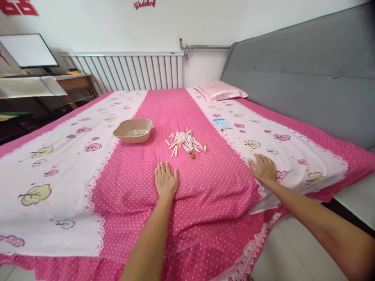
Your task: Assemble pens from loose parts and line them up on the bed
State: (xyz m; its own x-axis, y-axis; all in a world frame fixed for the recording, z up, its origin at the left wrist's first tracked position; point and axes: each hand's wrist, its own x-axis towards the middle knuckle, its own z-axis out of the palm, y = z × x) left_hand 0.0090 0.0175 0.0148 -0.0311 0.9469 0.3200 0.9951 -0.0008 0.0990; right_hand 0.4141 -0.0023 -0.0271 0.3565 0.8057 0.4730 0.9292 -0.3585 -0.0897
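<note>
A bed spread with a bright pink polka-dot and white tree-print cloth cover, edged in lace, fills the room's foreground. Nearest, 2 bare hands press on it, well apart. The left hand lies flat, palm down, fingers a little spread, on the pink middle band. The right hand rests palm down on the white band to the right, its thumb held wide of its fingers.

Just beyond the left hand lies a loose heap of slim pale pink, peach and white pens, crossing at many angles, with a small brown piece at its near edge. Left of the heap, apart from it, stands a beige plastic basin. Past the right hand, 1 slim pale stick with a brown end lies near a neat row of blue-and-white pens. Farther off is a pink satin-like pillow, then a white ribbed radiator.
</note>
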